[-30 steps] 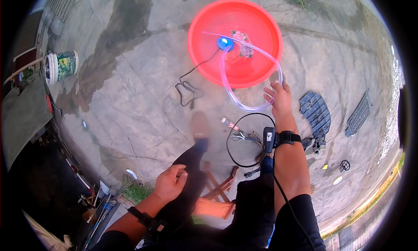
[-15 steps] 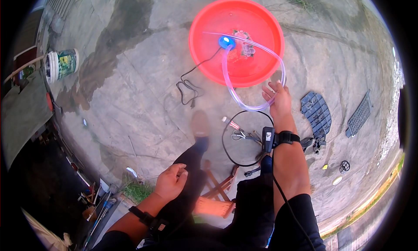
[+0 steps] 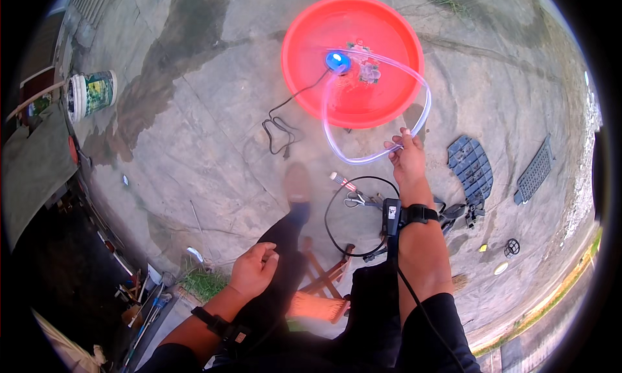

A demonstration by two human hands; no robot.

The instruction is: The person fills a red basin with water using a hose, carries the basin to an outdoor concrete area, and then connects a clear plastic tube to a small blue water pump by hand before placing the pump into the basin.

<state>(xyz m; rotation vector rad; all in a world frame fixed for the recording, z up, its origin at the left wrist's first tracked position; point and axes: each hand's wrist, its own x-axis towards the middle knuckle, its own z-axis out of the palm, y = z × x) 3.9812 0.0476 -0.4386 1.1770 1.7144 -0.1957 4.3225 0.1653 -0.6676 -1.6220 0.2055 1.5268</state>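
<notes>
My right hand (image 3: pixel 408 158) pinches a clear plastic hose (image 3: pixel 353 160) close to the near right edge of a round red basin (image 3: pixel 289 78). One end of the hose meets a small blue pump (image 3: pixel 336 61) in the basin; the other part arcs back across the water. A black power cord (image 3: pixel 277 122) runs from the pump over the rim onto the concrete. Loosely curled above my left leg, my left hand (image 3: pixel 254 269) shows nothing in its fingers. A black cable hangs in a loop from the device strapped to my right wrist.
Scissors (image 3: pixel 354 201) and other small tools lie on the concrete before me, beside a wooden folding stool (image 3: pixel 319 303) with an orange seat. Dark plastic grates (image 3: pixel 471 168) are at right. A bucket (image 3: pixel 97 94) stands far left; grass (image 3: pixel 202 283) grows near left.
My right hand has shifted slightly left and toward me while holding the hose. The hose's loop has widened and swung left. My left hand has stayed put.
</notes>
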